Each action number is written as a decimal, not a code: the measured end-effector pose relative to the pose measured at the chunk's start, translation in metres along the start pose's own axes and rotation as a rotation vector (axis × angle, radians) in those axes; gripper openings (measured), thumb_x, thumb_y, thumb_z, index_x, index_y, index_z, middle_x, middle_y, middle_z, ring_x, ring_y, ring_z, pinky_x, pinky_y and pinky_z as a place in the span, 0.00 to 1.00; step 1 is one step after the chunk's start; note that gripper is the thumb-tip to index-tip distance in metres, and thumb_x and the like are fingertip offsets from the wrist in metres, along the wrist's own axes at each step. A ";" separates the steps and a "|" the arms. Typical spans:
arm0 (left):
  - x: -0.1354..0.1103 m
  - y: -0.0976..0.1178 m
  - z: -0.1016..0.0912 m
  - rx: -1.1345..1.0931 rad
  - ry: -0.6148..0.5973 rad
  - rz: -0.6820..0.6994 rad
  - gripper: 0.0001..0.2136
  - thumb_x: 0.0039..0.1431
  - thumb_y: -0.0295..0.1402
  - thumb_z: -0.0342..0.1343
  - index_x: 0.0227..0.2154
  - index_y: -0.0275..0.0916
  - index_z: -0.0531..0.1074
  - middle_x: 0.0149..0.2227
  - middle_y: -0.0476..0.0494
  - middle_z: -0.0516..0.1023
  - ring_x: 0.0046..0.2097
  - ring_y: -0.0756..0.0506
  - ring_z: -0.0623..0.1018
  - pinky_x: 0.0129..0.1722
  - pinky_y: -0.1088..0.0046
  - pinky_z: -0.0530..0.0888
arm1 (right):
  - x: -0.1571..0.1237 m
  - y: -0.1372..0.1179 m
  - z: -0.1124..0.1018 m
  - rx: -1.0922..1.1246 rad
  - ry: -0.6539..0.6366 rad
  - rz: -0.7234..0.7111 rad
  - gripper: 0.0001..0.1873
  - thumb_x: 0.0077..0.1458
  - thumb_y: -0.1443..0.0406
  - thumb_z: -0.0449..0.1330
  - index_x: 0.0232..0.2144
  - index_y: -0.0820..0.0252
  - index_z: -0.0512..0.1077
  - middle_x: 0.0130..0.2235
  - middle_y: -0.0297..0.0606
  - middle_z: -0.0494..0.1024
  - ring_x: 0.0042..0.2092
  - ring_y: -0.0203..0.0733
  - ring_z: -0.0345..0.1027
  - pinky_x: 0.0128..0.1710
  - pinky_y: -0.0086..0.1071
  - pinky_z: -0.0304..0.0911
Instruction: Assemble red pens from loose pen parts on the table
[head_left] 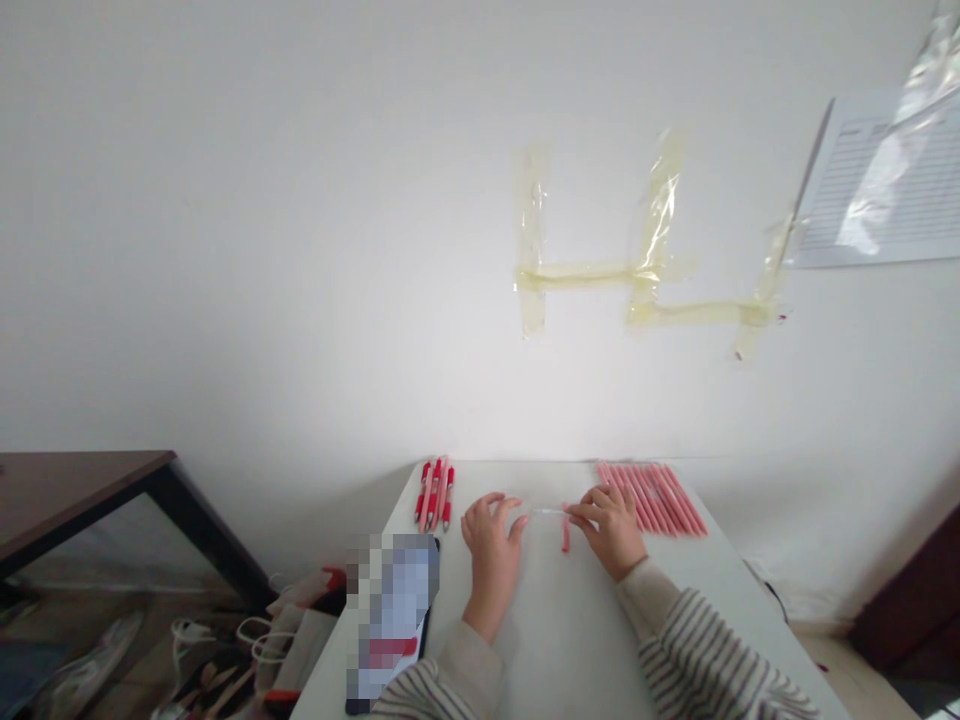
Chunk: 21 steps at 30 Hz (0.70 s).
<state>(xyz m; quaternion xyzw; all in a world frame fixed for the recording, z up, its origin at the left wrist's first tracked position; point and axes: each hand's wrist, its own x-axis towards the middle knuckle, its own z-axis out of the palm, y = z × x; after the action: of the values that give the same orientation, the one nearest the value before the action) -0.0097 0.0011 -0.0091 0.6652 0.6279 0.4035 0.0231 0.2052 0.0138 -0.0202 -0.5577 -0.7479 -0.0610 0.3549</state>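
On a white table [555,620] my left hand [491,545] and my right hand [611,525] hold the two ends of a thin clear pen refill [547,512] between pinched fingertips. A single pink pen barrel [565,535] lies on the table just under my right hand. A row of several pink pen barrels [652,497] lies side by side to the right. A small bunch of red and pink assembled pens [435,492] lies at the far left of the table. Both sleeves are striped.
A phone [394,620] lies at the table's left edge. A dark glass-topped table [82,500] stands to the left, with bags and cables [247,650] on the floor below. The white wall carries tape strips [637,275] and a taped sheet [885,180].
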 end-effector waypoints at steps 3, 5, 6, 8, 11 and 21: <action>-0.001 0.000 -0.003 0.134 0.009 -0.054 0.14 0.57 0.29 0.57 0.45 0.48 0.77 0.51 0.43 0.73 0.56 0.38 0.68 0.60 0.49 0.61 | 0.000 0.005 0.002 0.000 -0.018 0.009 0.08 0.61 0.59 0.62 0.40 0.41 0.81 0.37 0.36 0.79 0.47 0.50 0.65 0.57 0.60 0.48; -0.003 0.000 -0.005 0.215 0.017 -0.070 0.15 0.57 0.29 0.57 0.47 0.48 0.77 0.51 0.42 0.73 0.57 0.37 0.66 0.60 0.45 0.59 | -0.001 0.007 0.003 -0.012 -0.024 0.006 0.09 0.62 0.58 0.60 0.40 0.41 0.81 0.37 0.37 0.79 0.47 0.50 0.65 0.57 0.59 0.49; -0.004 0.000 -0.005 0.247 0.020 -0.068 0.15 0.57 0.30 0.57 0.47 0.49 0.77 0.51 0.42 0.73 0.57 0.36 0.66 0.60 0.44 0.58 | -0.001 0.008 0.004 -0.019 -0.024 0.004 0.09 0.62 0.58 0.59 0.40 0.41 0.81 0.37 0.37 0.79 0.47 0.50 0.66 0.57 0.59 0.49; -0.006 -0.001 -0.005 0.300 0.025 -0.062 0.16 0.57 0.31 0.57 0.48 0.49 0.76 0.51 0.41 0.72 0.57 0.36 0.64 0.60 0.42 0.56 | -0.002 0.010 0.005 -0.028 -0.020 0.001 0.10 0.62 0.58 0.59 0.41 0.41 0.81 0.36 0.37 0.79 0.46 0.50 0.66 0.57 0.59 0.50; -0.007 -0.002 -0.006 0.371 0.027 -0.072 0.15 0.58 0.33 0.57 0.48 0.48 0.76 0.51 0.40 0.72 0.57 0.36 0.64 0.60 0.42 0.55 | -0.003 0.011 0.008 -0.018 -0.013 -0.004 0.10 0.62 0.58 0.59 0.41 0.41 0.81 0.36 0.37 0.79 0.46 0.50 0.66 0.56 0.59 0.50; -0.006 -0.003 -0.009 0.469 0.018 -0.100 0.09 0.61 0.35 0.54 0.40 0.43 0.78 0.51 0.39 0.71 0.57 0.35 0.64 0.58 0.42 0.58 | -0.002 0.012 0.008 0.001 -0.032 0.022 0.09 0.63 0.58 0.59 0.41 0.41 0.80 0.37 0.37 0.80 0.48 0.52 0.66 0.57 0.63 0.48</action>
<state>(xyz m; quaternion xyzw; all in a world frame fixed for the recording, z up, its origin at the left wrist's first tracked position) -0.0165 -0.0075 -0.0075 0.6168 0.7368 0.2506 -0.1176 0.2119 0.0203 -0.0309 -0.5666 -0.7473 -0.0479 0.3437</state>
